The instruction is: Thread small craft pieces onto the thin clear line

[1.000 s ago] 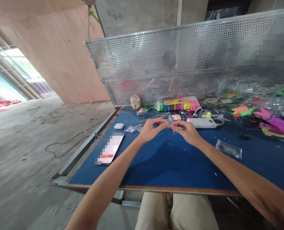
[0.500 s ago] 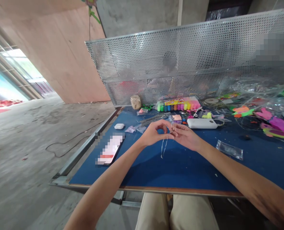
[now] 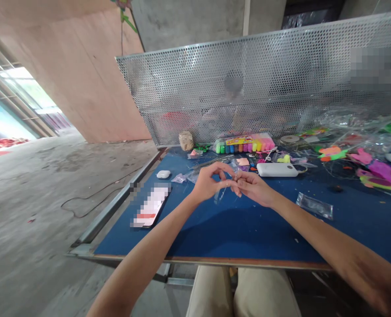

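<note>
My left hand and my right hand meet above the middle of the blue table. Thumb and fingers of each hand are pinched together, fingertips touching around a thin silvery wire. A bent length of that wire dangles below my left fingers, blurred by motion. The part between the fingertips is mostly hidden. Just behind the hands lie a bundle of thin metal wires and small clear bags with pink and purple pieces.
To the left lie a phone and a white earbud case. A white power bank, a clear bag and bright cutouts are on the right. Behind stand a stone, a pack of colored markers and a perforated metal panel.
The hanging wire has swung up and left, and it looks shorter below the hands. My right fingers have shifted slightly around the pinch; both hands stay together in nearly the same place.
</note>
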A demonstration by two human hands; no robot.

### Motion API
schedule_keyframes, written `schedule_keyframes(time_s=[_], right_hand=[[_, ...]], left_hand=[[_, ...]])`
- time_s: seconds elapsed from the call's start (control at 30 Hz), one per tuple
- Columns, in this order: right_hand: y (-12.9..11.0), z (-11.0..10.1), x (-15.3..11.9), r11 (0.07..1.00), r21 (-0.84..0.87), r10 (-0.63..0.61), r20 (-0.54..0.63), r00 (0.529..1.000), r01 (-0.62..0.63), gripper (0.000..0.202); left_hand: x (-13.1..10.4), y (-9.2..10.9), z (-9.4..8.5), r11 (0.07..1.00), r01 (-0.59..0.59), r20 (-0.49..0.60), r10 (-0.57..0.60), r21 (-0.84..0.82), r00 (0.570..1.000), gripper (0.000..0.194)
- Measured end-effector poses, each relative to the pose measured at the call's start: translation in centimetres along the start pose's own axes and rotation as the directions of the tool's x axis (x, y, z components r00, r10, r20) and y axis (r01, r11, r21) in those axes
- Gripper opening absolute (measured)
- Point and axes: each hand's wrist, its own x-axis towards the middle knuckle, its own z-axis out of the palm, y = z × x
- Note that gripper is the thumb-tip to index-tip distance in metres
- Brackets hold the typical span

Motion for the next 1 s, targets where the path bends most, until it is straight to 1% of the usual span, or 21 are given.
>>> schedule_keyframes(time_s=[0.07,0.17,0.23,0.3,0.37,0.43,0.5,0.6,0.67,0.7,0.8,0.9,1.0], right_hand=[[0.0,-0.2,-0.1,1.0,0.022,0.014,0.006,1.0,-0.014,0.013],[0.1,-0.2,-0.2,0.996,0.081,0.032,0.0,0.999,-0.032,0.012],[0.3,-0.1,-0.2,0.99,0.135,0.034,-0.01,0.999,-0.032,0.013],[0.5,0.1,-0.2,0.98,0.193,0.047,0.001,0.999,-0.047,0.014],[0.8,0.4,-0.3,0.966,0.245,0.072,0.037,0.997,-0.079,0.014],[1.1,0.6,-0.3,0.951,0.288,0.095,0.069,0.993,-0.111,0.014],[1.3,0.8,-0.3,0.936,0.325,0.115,0.082,0.99,-0.135,0.015],[1.4,1.0,-0.4,0.921,0.354,0.138,0.093,0.986,-0.162,0.017],[1.5,1.1,-0.4,0.918,0.359,0.139,0.107,0.984,-0.169,0.016],[1.5,1.1,-0.4,0.917,0.359,0.139,0.115,0.984,-0.172,0.015],[1.4,1.1,-0.3,0.926,0.338,0.135,0.115,0.984,-0.167,0.013],[1.3,0.7,-0.2,0.952,0.275,0.125,0.057,0.991,-0.135,0.012],[1.0,0.4,-0.2,0.965,0.234,0.121,0.019,0.992,-0.122,0.013]], left_hand=[[0.0,-0.3,0.2,0.995,0.085,0.008,-0.085,-0.058,0.996,0.035],[0.0,-0.8,0.4,0.986,0.139,0.037,-0.136,-0.094,0.99,0.029],[-0.1,-1.2,0.5,0.964,0.198,0.072,-0.188,-0.176,0.98,0.03],[-0.3,-1.5,0.8,0.9,0.294,0.141,-0.262,-0.322,0.955,0.032],[-0.6,-1.7,1.1,0.794,0.399,0.216,-0.336,-0.459,0.917,0.033],[-0.9,-1.8,1.5,0.691,0.487,0.274,-0.404,-0.534,0.873,0.039],[-1.1,-1.8,1.9,0.619,0.532,0.3,-0.445,-0.577,0.843,0.043],[-1.2,-1.5,2.3,0.562,0.543,0.312,-0.458,-0.624,0.832,0.039],[-1.1,-1.3,2.4,0.559,0.54,0.317,-0.45,-0.63,0.835,0.034],[-1.1,-1.3,2.3,0.572,0.531,0.311,-0.441,-0.625,0.842,0.031],[-0.9,-1.5,1.9,0.65,0.465,0.251,-0.398,-0.602,0.882,0.024],[-0.8,-1.8,1.5,0.725,0.399,0.197,-0.352,-0.56,0.915,0.021],[-0.6,-1.7,1.2,0.782,0.354,0.172,-0.311,-0.514,0.935,0.019]])
